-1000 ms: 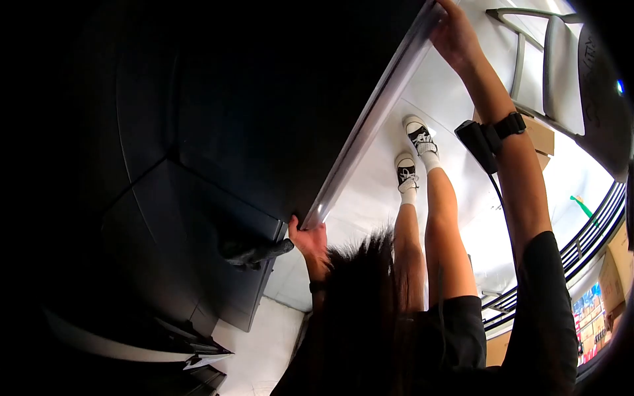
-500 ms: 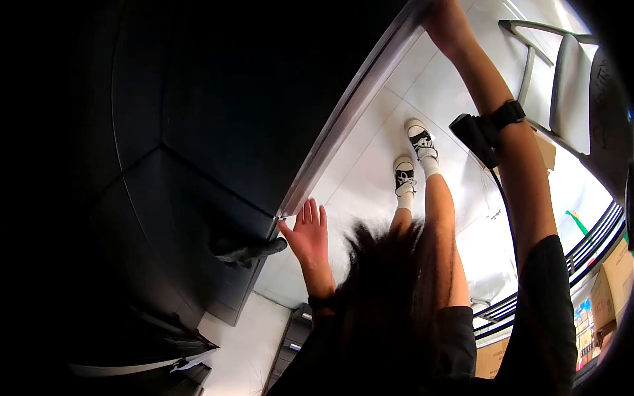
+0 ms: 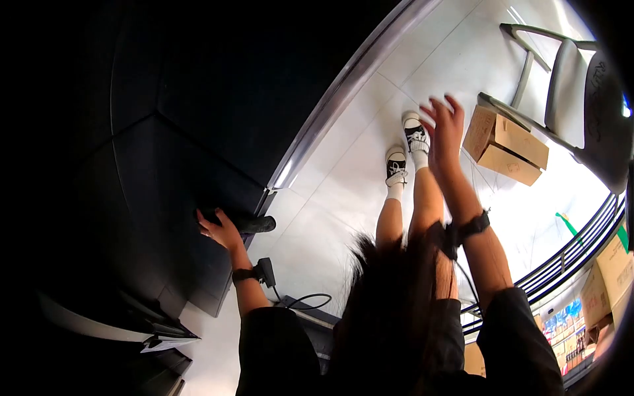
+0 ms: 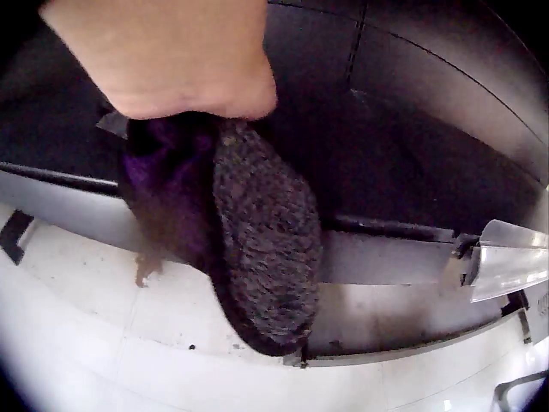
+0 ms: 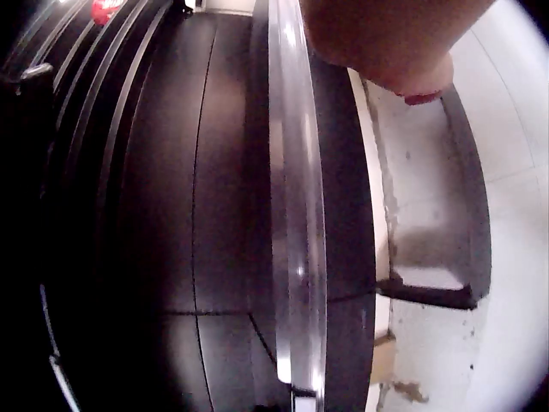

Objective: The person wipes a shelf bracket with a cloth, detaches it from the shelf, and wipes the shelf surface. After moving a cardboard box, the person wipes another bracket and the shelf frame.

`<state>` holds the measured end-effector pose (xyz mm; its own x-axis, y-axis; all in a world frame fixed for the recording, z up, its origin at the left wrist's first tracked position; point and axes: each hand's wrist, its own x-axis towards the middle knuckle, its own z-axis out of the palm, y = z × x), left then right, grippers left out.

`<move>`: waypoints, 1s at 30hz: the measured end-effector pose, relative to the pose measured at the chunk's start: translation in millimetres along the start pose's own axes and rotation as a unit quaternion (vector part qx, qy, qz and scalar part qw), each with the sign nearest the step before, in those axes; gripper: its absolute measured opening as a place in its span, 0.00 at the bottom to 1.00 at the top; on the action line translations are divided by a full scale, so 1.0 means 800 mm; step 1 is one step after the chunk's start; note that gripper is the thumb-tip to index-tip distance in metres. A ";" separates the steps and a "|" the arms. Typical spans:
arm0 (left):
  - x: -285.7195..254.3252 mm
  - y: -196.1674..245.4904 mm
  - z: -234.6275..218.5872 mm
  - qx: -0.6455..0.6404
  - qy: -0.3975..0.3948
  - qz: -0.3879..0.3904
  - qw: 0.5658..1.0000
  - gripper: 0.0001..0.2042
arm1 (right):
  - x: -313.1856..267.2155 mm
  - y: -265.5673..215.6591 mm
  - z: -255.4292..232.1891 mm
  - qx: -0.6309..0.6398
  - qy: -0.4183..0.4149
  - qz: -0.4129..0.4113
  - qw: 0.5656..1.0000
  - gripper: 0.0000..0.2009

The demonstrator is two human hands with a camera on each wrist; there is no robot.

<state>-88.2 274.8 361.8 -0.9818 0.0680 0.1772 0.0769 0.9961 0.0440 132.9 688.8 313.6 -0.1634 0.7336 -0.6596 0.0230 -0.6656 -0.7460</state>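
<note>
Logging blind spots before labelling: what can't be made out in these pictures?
Left hand's full grip: left wrist view, fingers out of sight past the hand and top edge.
Fuzzy item's upper end: left wrist view, behind that hand.
Right hand's fingers: right wrist view, cut off by the top edge.
Chair back's writing: head view, too small.
Shelf goods' labels: head view, small and blurred.

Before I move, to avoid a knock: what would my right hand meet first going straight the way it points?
Your right hand would probably meet the shiny edge strip first, though depth is unclear.
</note>
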 end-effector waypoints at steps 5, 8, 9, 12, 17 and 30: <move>0.033 0.031 -0.013 -0.130 0.049 0.013 0.990 0.19 | -0.064 0.008 0.013 -0.126 -0.001 -0.150 0.981 0.18; 0.077 0.104 -0.001 -0.229 0.016 0.122 0.966 0.18 | -0.048 -0.035 0.048 -0.241 -0.136 -0.527 0.804 0.22; 0.091 0.148 -0.004 -0.209 0.001 0.166 0.964 0.18 | -0.037 -0.053 0.074 -0.282 -0.153 -0.578 0.750 0.24; 0.138 0.215 0.030 -0.223 -0.033 0.211 0.951 0.18 | -0.012 -0.069 0.152 -0.465 -0.122 -0.568 0.668 0.25; 0.211 0.227 0.062 -0.198 -0.034 0.211 0.957 0.22 | 0.019 -0.043 0.199 -0.600 -0.084 -0.528 0.595 0.26; 0.294 0.241 0.085 -0.223 -0.020 0.044 0.974 0.20 | 0.028 -0.048 0.195 -0.535 -0.113 -0.524 0.652 0.27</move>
<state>-315.7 486.9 345.2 -0.9733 0.1625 0.1621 0.2198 0.8633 0.4543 -25.6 709.4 341.6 -0.7818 0.5889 0.2050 0.4375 0.7523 -0.4926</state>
